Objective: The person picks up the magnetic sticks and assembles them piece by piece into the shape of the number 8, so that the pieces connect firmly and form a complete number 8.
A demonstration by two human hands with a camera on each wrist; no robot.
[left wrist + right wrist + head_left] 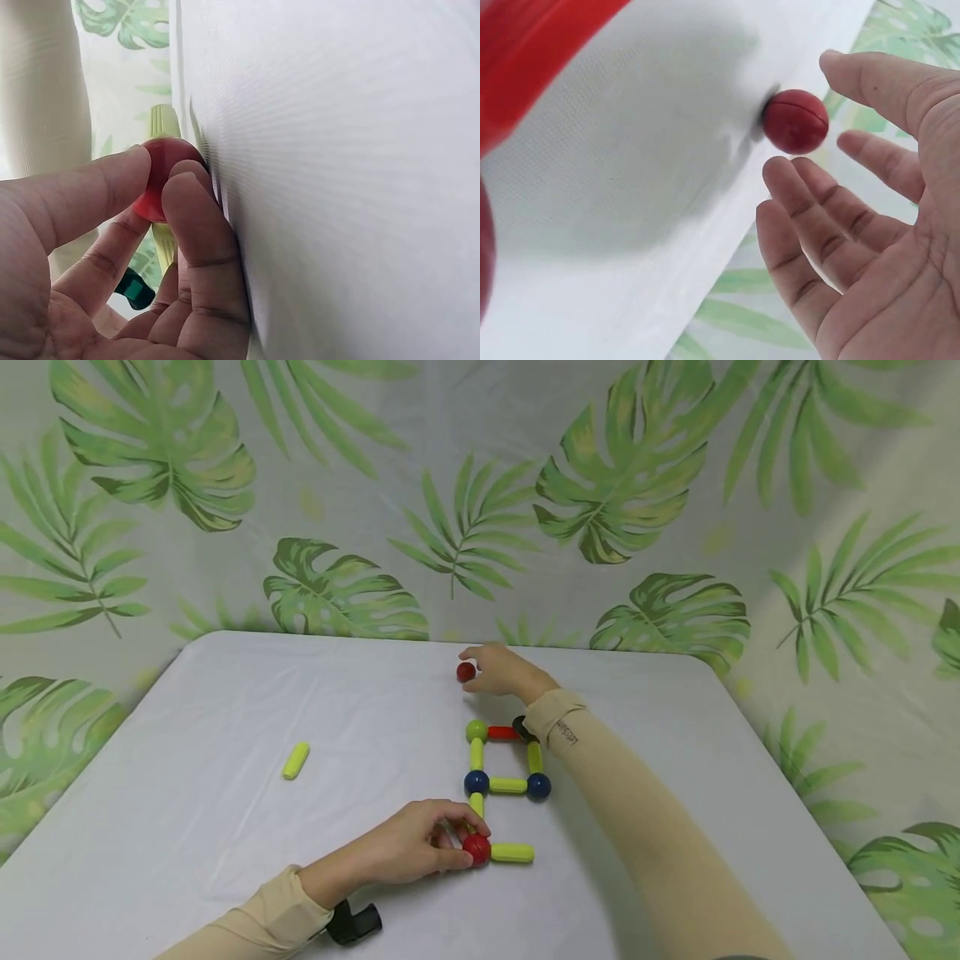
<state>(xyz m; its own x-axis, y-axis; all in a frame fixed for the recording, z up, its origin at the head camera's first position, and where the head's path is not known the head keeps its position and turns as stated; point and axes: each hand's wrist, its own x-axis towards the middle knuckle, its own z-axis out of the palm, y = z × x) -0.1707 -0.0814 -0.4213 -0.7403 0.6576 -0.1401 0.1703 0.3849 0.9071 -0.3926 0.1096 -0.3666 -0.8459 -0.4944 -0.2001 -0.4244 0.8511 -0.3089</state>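
My left hand (405, 845) pinches a red ball (477, 850) between thumb and fingers, low at the front corner of a stick-and-ball build. From that ball a yellow-green stick (513, 853) extends right, and another runs back, partly behind my fingers, to a blue ball (476, 782). At the table's far side, my right hand (508, 672) reaches around a second red ball (466, 672) with fingers spread. In the right wrist view this ball (796, 121) sits on the white surface, a gap showing between it and the thumb.
The build's rear square has a lime-green ball (477, 731), a red stick (502, 732) and a second blue ball (538, 787); my right wrist hides its back right corner. A loose yellow-green stick (296, 761) lies left on the white table (360, 693). Leaf-patterned cloth (465, 543) hangs behind.
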